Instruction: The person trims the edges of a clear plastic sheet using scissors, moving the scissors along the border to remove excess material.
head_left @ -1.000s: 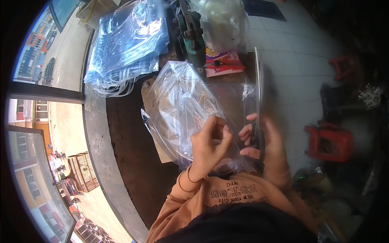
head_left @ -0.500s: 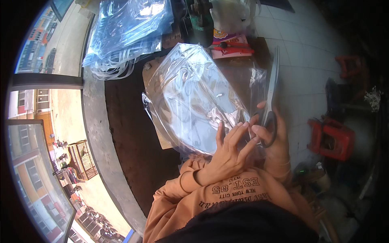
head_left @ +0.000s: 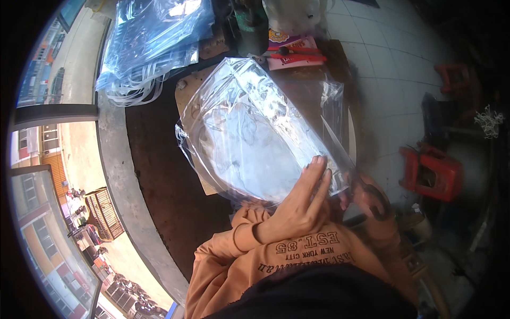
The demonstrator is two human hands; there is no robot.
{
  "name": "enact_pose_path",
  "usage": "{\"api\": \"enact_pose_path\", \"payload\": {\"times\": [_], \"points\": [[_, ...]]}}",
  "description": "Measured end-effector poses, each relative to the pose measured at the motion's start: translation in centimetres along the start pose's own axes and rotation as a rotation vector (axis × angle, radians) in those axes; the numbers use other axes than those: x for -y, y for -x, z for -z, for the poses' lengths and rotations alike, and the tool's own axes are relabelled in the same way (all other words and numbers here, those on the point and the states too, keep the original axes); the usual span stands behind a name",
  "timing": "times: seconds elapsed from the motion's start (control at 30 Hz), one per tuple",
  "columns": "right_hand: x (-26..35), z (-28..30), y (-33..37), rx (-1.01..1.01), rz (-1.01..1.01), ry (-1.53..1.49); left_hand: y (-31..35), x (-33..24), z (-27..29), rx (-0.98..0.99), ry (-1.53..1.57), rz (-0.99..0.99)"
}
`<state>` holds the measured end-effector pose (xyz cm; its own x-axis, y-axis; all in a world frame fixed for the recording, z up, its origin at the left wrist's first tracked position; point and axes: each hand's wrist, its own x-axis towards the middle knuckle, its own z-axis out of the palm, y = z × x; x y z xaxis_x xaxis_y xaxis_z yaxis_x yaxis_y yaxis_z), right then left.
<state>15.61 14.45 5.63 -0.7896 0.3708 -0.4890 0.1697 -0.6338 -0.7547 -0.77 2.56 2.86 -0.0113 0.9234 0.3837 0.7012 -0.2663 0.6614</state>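
A clear plastic bag (head_left: 239, 143) lies in front of me, shiny and creased, with its lower right corner close to my hands. My left hand (head_left: 304, 201) rests on that corner with its fingers stretched out along the plastic; the thumb is hidden. Just to the right, my right hand (head_left: 366, 199) grips a pair of scissors (head_left: 378, 204) by the dark handles. The scissor blades point away from me and stand apart, beside the bag's right edge. Some fingers of the right hand are hidden behind the handle and the bag.
A stack of clear bluish plastic bags with looped handles (head_left: 154, 42) lies at the far left. Red-handled pliers (head_left: 297, 56) rest on a pink packet (head_left: 289, 64) behind the bag. A red plastic stool (head_left: 433, 173) stands on the tiled floor at right; a window ledge (head_left: 119, 138) runs along the left.
The right hand has moved right and toward me, and the scissor blades have parted. The left hand's fingers have come together and now lie on the bag's corner, which has shifted slightly.
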Motion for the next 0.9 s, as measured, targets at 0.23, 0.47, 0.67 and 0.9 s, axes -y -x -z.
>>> {"api": "enact_pose_path", "payload": {"times": [0.23,0.47,0.67,0.9], "points": [[-0.5,2.0,0.6,0.096,-0.128,-0.068,-0.2,1.5,0.0,0.063,-0.014,0.123],[-0.6,3.1,0.1,0.101,-0.084,-0.038,-3.8,5.4,-2.4,-0.148,0.027,0.388],[-2.0,3.4,-0.3,0.005,-0.044,-0.086,-6.1,9.5,-5.6,-0.139,-0.243,0.435],[-2.6,4.2,-0.4,-0.082,0.049,-0.047,-5.4,11.4,-6.1,-0.182,-0.176,0.548]]}}
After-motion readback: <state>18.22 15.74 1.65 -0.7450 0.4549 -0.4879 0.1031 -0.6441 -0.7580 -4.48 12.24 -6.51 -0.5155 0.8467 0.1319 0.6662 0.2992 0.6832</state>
